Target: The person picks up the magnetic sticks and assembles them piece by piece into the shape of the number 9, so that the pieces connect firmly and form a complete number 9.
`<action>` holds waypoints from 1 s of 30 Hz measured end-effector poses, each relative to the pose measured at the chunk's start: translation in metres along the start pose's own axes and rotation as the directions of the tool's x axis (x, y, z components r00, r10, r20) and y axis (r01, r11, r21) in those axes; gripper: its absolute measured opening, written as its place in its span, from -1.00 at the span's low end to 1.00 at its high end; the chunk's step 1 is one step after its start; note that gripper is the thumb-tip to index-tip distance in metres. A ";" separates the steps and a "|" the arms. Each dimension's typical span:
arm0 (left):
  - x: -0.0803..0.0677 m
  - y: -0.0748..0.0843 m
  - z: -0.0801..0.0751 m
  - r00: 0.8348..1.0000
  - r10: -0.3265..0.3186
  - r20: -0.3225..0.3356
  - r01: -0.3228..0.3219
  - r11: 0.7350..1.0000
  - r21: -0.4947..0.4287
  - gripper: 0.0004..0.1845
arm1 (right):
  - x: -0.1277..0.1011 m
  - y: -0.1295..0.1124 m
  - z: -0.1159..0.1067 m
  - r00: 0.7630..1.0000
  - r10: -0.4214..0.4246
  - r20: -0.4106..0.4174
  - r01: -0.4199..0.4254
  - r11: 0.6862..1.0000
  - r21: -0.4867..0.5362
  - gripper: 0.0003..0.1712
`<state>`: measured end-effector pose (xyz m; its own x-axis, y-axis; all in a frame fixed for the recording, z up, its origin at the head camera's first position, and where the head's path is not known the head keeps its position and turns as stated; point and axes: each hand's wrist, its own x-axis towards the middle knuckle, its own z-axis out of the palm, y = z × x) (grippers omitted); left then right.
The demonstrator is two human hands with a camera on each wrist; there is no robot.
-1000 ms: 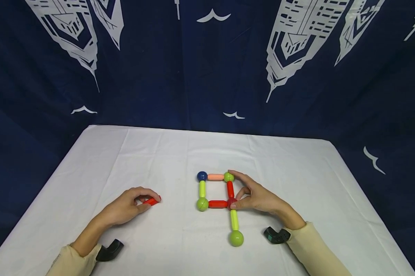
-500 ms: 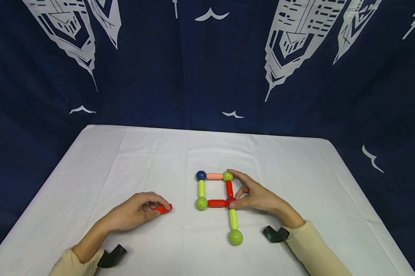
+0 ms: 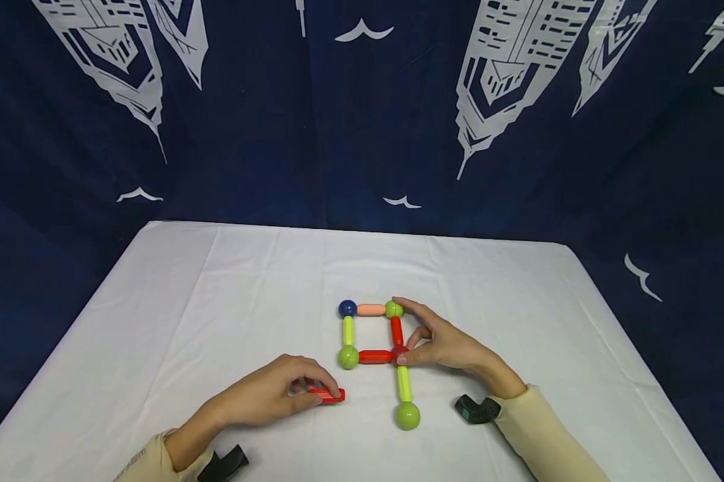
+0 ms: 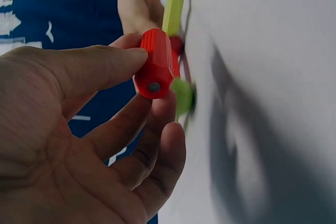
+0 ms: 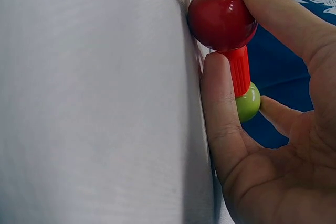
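Note:
My left hand [image 3: 272, 395] pinches a red magnetic rod [image 4: 155, 64] between thumb and fingers, just in front of a flat ball-and-rod figure. The figure's square has a blue ball [image 3: 347, 308] at back left, a green ball [image 3: 393, 308] at back right, another green ball [image 3: 348, 357] at front left and a red ball [image 5: 223, 19] at front right. A yellow-green rod [image 3: 404, 385] runs from the red ball to a near green ball [image 3: 407, 416]. My right hand [image 3: 449, 345] holds the red ball with thumb and a finger, while its outstretched index finger touches the back-right ball.
A white cloth [image 3: 265, 281] covers the table. Behind its far edge hangs a dark blue curtain [image 3: 247, 134] with white prints. Black wrist devices sit at both sleeves, the right one [image 3: 478, 409] beside the figure.
My left hand has moved right and nearer the front with the red rod, closer to the figure. My right hand keeps its place on the figure.

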<state>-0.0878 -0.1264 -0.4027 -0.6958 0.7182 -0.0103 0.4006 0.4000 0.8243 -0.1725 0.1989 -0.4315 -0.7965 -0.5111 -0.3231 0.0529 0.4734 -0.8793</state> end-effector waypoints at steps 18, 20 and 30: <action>0.033 0.005 0.033 0.998 0.020 0.063 -0.016 0.998 -0.055 -0.77 | 0.000 0.001 0.001 1.000 -0.017 -0.005 0.017 1.000 -0.002 0.08; 0.035 0.006 0.036 0.997 0.042 0.060 -0.039 0.998 -0.051 -0.77 | 0.000 0.001 0.001 1.000 -0.020 0.000 0.020 1.000 0.000 0.08; 0.047 0.006 0.049 0.996 0.058 0.069 -0.055 0.998 -0.043 -0.79 | -0.001 0.001 0.000 1.000 -0.025 -0.002 0.025 1.000 -0.007 0.08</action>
<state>-0.0888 -0.0627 -0.4257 -0.6288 0.7776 -0.0013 0.4125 0.3350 0.8471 -0.1718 0.1995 -0.4323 -0.7989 -0.5215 -0.2998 0.0283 0.4653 -0.8847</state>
